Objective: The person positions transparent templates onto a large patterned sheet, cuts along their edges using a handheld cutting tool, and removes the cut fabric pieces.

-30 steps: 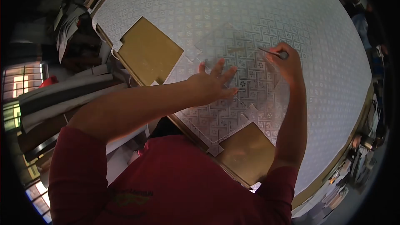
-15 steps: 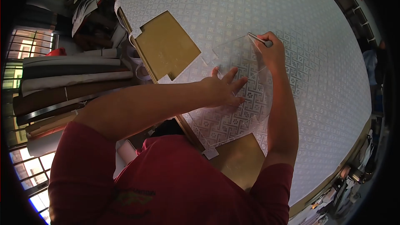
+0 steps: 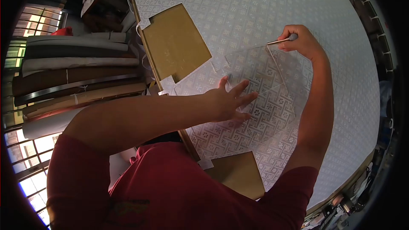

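A pale sheet material (image 3: pixel 341 115) with a shiny lattice and flower pattern covers the wide table. On it lies a clear, see-through template (image 3: pixel 266 74), its thin straight edges catching the light. My left hand (image 3: pixel 228 103) rests on the template with its fingers spread. Up at the template's far right corner, my right hand (image 3: pixel 303 42) grips a slim silver pen-like marker (image 3: pixel 282 40). The marker's tip is at the corner, held low and slanted; I cannot tell whether it touches the sheet.
Two golden-brown notched areas (image 3: pixel 179 44) show beside the pale sheet, one far left, one near my body; they may be bare tabletop. Rolls of material (image 3: pixel 81 64) are stacked at left by a barred window (image 3: pixel 32 153). Assorted items (image 3: pixel 347 204) crowd the lower right.
My right hand has turned at the template's corner, and the marker now points left rather than up-left. My left hand stays spread on the template. The whole view has shifted slightly.
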Action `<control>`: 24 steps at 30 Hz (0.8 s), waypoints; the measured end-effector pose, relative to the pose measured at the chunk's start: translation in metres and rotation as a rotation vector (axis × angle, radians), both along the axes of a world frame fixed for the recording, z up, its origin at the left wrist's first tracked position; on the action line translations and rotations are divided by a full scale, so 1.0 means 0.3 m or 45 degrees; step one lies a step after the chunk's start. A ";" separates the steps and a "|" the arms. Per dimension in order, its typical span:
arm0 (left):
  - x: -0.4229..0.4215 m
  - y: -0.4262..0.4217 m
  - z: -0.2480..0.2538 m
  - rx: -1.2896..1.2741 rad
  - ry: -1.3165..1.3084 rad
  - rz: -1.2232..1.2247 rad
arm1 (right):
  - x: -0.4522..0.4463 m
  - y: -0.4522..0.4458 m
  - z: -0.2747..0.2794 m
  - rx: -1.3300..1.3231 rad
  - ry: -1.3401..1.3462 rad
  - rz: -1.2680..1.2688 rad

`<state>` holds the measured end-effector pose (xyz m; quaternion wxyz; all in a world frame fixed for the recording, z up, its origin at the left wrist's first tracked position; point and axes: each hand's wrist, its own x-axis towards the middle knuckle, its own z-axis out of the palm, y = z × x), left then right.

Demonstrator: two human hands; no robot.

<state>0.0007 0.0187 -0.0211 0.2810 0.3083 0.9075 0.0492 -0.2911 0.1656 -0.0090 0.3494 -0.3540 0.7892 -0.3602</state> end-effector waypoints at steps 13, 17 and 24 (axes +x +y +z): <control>-0.006 0.014 -0.014 0.080 -0.092 0.050 | 0.153 -0.311 -0.090 -0.109 -0.157 0.563; 0.006 0.017 -0.058 0.141 -0.181 0.215 | 0.255 -0.271 -0.047 -0.239 0.044 0.459; 0.039 0.053 -0.142 0.294 0.042 0.574 | 0.530 -0.081 -0.123 -0.430 0.085 -0.496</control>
